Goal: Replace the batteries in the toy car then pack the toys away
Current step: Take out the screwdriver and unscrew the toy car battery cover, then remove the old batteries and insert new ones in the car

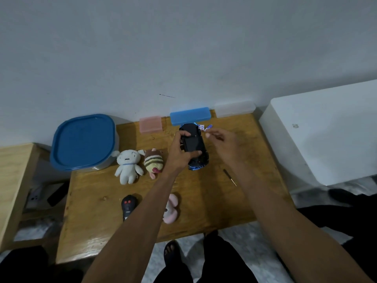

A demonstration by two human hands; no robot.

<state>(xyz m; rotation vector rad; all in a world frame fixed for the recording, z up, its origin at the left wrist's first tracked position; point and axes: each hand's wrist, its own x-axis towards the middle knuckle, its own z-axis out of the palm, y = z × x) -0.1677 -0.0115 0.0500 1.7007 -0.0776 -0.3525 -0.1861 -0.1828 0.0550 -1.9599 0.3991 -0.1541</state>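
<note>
Gripped firmly in the left hand (pixel 179 154), the toy car (pixel 194 148) sits upside down at the middle of the frame, dark underside up, fingers curled over its top edge and thumb clamped under. And the right hand (pixel 222 144) hovers just right of the car, fingertips pinched together near a small blue-and-white battery (pixel 209 127) at the car's far end; whether it actually has hold of it, I cannot tell. Down on the wooden counter (pixel 214 201), a screwdriver (pixel 229 176) lies at lower right of the car. Left of the car, a white plush (pixel 127 166) and a striped plush (pixel 153 162) lie side by side. Lower centre, a black remote (pixel 128 205) and a pink plush (pixel 171 209), partly behind the forearm. Upper left, a tub with a blue lid (pixel 84 141); along the wall, a pink case (pixel 151 124), a blue case (pixel 189 116) and a clear case (pixel 234 108).
</note>
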